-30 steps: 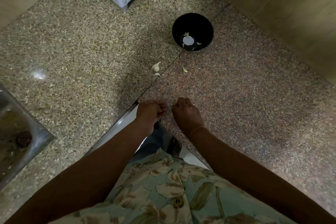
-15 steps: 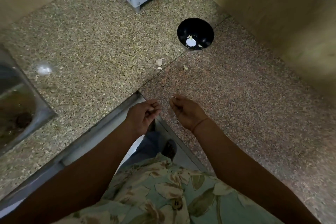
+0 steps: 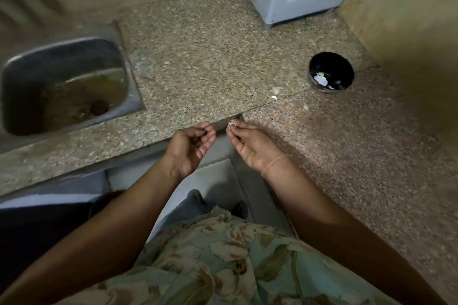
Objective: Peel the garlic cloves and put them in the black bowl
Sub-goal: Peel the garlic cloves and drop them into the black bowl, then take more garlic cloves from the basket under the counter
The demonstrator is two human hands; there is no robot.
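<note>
head view: the hands, pressed together a second ago, are now parted. a white scrap (image 3: 231, 126) is pinched by the right hand (image 3: 250, 146); the left hand (image 3: 192, 142) is curled, its hold cannot be told. garlic cloves (image 3: 276, 91) are left on the counter (image 3: 198, 57) near the black bowl (image 3: 347, 64): peeling is judged unfinished.

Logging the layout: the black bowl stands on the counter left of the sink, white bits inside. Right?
No: the head view shows the black bowl right of the sink, on the counter, white bits inside.
</note>
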